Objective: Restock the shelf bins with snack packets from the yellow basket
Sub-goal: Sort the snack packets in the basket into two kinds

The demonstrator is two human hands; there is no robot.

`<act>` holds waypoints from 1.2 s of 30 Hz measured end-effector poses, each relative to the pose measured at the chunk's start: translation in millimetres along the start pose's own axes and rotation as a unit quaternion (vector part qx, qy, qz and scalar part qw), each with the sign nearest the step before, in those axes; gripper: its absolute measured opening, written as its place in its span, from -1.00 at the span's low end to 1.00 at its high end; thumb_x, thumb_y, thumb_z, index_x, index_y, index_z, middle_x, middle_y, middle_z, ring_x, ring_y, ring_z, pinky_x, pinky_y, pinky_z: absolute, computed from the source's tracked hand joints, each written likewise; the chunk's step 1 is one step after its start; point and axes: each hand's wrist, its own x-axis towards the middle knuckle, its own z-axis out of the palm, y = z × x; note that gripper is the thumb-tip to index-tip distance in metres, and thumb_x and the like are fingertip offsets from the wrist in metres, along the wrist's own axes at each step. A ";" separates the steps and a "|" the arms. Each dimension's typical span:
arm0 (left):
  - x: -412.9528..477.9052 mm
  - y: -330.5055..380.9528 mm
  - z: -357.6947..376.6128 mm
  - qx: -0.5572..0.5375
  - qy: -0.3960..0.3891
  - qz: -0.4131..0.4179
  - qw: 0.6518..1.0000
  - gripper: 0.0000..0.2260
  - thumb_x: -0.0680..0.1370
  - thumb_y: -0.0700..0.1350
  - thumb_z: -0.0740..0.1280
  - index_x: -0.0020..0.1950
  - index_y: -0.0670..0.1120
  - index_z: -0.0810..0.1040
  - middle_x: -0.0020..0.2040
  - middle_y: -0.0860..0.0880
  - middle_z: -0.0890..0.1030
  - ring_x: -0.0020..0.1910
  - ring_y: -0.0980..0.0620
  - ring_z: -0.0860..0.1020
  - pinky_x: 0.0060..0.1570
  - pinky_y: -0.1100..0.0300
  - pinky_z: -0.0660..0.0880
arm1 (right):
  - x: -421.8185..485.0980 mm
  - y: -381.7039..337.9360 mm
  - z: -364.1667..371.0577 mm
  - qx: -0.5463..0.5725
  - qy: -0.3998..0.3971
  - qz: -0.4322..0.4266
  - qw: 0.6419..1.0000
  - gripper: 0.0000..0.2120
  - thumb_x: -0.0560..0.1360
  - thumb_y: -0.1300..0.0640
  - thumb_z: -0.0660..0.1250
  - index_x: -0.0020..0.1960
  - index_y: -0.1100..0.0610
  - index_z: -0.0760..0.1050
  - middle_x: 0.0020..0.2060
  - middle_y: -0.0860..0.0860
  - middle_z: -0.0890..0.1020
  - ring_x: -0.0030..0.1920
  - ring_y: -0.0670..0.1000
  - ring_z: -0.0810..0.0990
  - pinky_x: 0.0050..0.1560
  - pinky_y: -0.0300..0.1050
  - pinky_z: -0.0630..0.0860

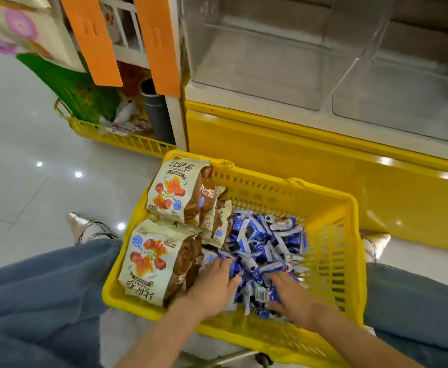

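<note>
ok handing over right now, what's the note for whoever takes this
Left hand lies flat on the small blue packets, fingers straight. Right hand is in the same pile, blurred, grip unclear.
Packets and large beige snack bags all sit in the yellow basket.
Clear shelf bins show nothing inside, so nothing is visibly stocked.
To do: move the packets into the bins.

A shop: clear shelf bins (pixel 310 62) over a yellow base, orange price tags (pixel 93 41), glossy tiled floor (pixel 18 168), shopping basket (pixel 334 235).
</note>
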 end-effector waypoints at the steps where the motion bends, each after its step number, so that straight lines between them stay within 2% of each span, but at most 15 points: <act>1: 8.9 -3.8 5.7 0.000 -0.034 -0.036 0.999 -0.50 0.62 0.10 0.05 0.49 -0.11 0.08 0.45 -0.14 0.20 0.44 -0.13 0.15 0.39 0.02 0.13 | 2.7 1.1 3.5 -0.003 -0.010 0.007 1.000 -0.33 0.56 -0.10 0.21 0.53 0.09 0.00 0.49 0.01 0.15 0.47 0.00 0.16 0.42 -0.13 0.17; 4: 31.6 -15.0 13.0 0.054 -0.095 -0.070 0.992 -0.40 0.60 0.17 0.07 0.51 -0.15 0.03 0.51 -0.18 0.09 0.49 -0.15 0.04 0.42 0.01 0.06 | 9.1 0.3 8.8 -0.101 -0.054 -0.011 0.993 -0.29 0.57 -0.12 0.17 0.54 0.16 -0.07 0.51 0.05 0.06 0.50 0.05 0.07 0.47 -0.02 0.08; 6: 44.2 -19.0 14.4 0.051 -0.118 -0.078 0.989 -0.31 0.56 0.23 0.12 0.52 -0.14 -0.02 0.53 -0.17 0.02 0.50 -0.16 -0.02 0.44 -0.01 0.03 | 11.5 -2.0 9.8 -0.127 -0.058 -0.017 0.990 -0.32 0.57 -0.11 0.18 0.52 0.18 -0.01 0.48 0.08 0.14 0.46 0.06 0.14 0.42 -0.02 0.13; 10: 59.5 -12.4 23.8 0.098 -0.125 -0.105 0.982 -0.20 0.47 0.28 0.24 0.51 -0.12 0.00 0.52 -0.15 0.04 0.49 -0.20 -0.01 0.39 -0.07 0.12 | 12.3 0.0 9.8 -0.069 -0.029 -0.011 0.997 -0.44 0.52 -0.04 0.29 0.42 0.12 0.19 0.34 0.08 0.34 0.30 0.09 0.38 0.22 -0.04 0.32; 13: 64.4 -9.5 29.7 0.114 -0.068 -0.108 0.985 -0.37 0.49 0.09 0.34 0.43 -0.13 0.17 0.42 -0.16 0.21 0.42 -0.20 0.15 0.31 -0.02 0.25 | 9.5 5.7 2.2 0.037 0.028 0.009 0.999 -0.51 0.52 -0.08 0.30 0.37 0.02 0.25 0.28 0.02 0.47 0.17 0.05 0.50 0.07 -0.12 0.43; 15: 66.8 -13.5 28.2 0.078 -0.059 -0.096 0.991 -0.49 0.51 -0.04 0.34 0.39 -0.12 0.26 0.35 -0.16 0.30 0.36 -0.17 0.25 0.30 0.03 0.29 | 11.2 12.9 -9.9 0.129 0.078 0.036 0.988 -0.51 0.51 -0.12 0.29 0.36 -0.03 0.25 0.26 -0.03 0.50 0.12 0.01 0.55 0.04 -0.16 0.47; 18: 65.1 -16.8 18.9 -0.027 -0.022 -0.080 0.996 -0.62 0.54 -0.16 0.29 0.35 -0.13 0.36 0.28 -0.15 0.42 0.23 -0.09 0.42 0.18 0.15 0.37 | 23.9 22.6 -31.0 0.259 0.181 0.086 0.945 -0.51 0.50 -0.10 0.29 0.36 0.03 0.29 0.24 0.02 0.53 0.19 0.06 0.53 0.11 -0.17 0.46; 20: 62.2 -14.4 12.7 -0.131 0.035 -0.080 0.987 -0.67 0.56 -0.17 0.26 0.33 -0.14 0.40 0.22 -0.12 0.47 0.08 0.01 0.49 0.03 0.29 0.42 | 37.2 29.3 -43.2 0.325 0.223 0.118 0.911 -0.53 0.53 -0.03 0.28 0.37 0.10 0.31 0.29 0.06 0.49 0.28 0.05 0.45 0.15 -0.21 0.37; 22: 58.4 -10.0 7.3 -0.211 0.083 -0.078 0.971 -0.68 0.57 -0.15 0.26 0.33 -0.11 0.40 0.13 -0.04 0.48 -0.10 0.17 0.47 -0.22 0.52 0.38 | 47.9 36.3 -52.7 0.364 0.212 0.148 0.895 -0.54 0.56 0.04 0.25 0.40 0.17 0.29 0.35 0.10 0.42 0.34 0.08 0.39 0.23 -0.17 0.33; 24: 57.2 -7.2 4.8 -0.259 0.112 -0.073 0.957 -0.67 0.57 -0.11 0.26 0.34 -0.07 0.40 0.13 -0.04 0.49 -0.09 0.18 0.45 -0.29 0.49 0.36 | 51.2 41.9 -55.7 0.243 0.202 0.168 0.934 -0.56 0.59 0.07 0.21 0.41 0.19 0.26 0.35 0.13 0.39 0.34 0.11 0.35 0.32 -0.08 0.30; 26: 55.9 -3.3 2.1 -0.294 0.127 -0.066 0.945 -0.66 0.57 -0.09 0.26 0.35 -0.06 0.39 0.18 -0.04 0.49 0.04 0.13 0.44 -0.17 0.45 0.36 | 46.9 42.5 -53.5 0.120 0.261 0.148 0.946 -0.59 0.58 0.06 0.21 0.38 0.17 0.29 0.27 0.10 0.42 0.30 0.08 0.35 0.30 -0.08 0.30; 28: 56.5 0.8 1.6 -0.316 0.133 -0.059 0.938 -0.65 0.58 -0.08 0.25 0.36 -0.06 0.37 0.23 -0.03 0.48 0.14 0.09 0.43 0.03 0.34 0.37 | 38.9 33.8 -47.6 0.144 0.288 0.078 0.943 -0.62 0.56 0.03 0.25 0.34 0.10 0.35 0.19 0.02 0.47 0.23 0.00 0.42 0.21 -0.15 0.37; 31: 59.6 8.5 0.7 -0.329 0.152 -0.045 0.931 -0.65 0.59 -0.11 0.23 0.37 -0.07 0.36 0.26 -0.03 0.47 0.16 0.10 0.44 0.01 0.44 0.39 | 32.7 24.0 -30.1 0.127 0.165 -0.002 0.978 -0.53 0.51 -0.07 0.30 0.37 0.00 0.32 0.21 -0.06 0.46 0.24 -0.05 0.43 0.20 -0.20 0.39; 34: 67.3 18.3 -4.7 -0.337 0.176 -0.041 0.924 -0.64 0.59 -0.10 0.23 0.39 -0.08 0.35 0.27 -0.03 0.46 0.21 0.07 0.43 0.12 0.31 0.37 | 37.8 24.1 -17.7 0.050 0.078 0.049 0.994 -0.48 0.50 -0.03 0.34 0.40 0.02 0.29 0.29 -0.02 0.42 0.29 0.02 0.40 0.22 -0.11 0.40; 36: 75.1 26.7 -10.8 -0.340 0.185 -0.029 0.922 -0.63 0.58 -0.09 0.25 0.38 -0.08 0.36 0.24 0.00 0.47 0.21 0.08 0.43 0.10 0.28 0.34 | 41.0 24.1 -18.7 0.065 0.086 0.081 0.991 -0.58 0.51 0.01 0.33 0.33 0.03 0.37 0.23 0.02 0.49 0.20 0.03 0.48 0.10 -0.10 0.48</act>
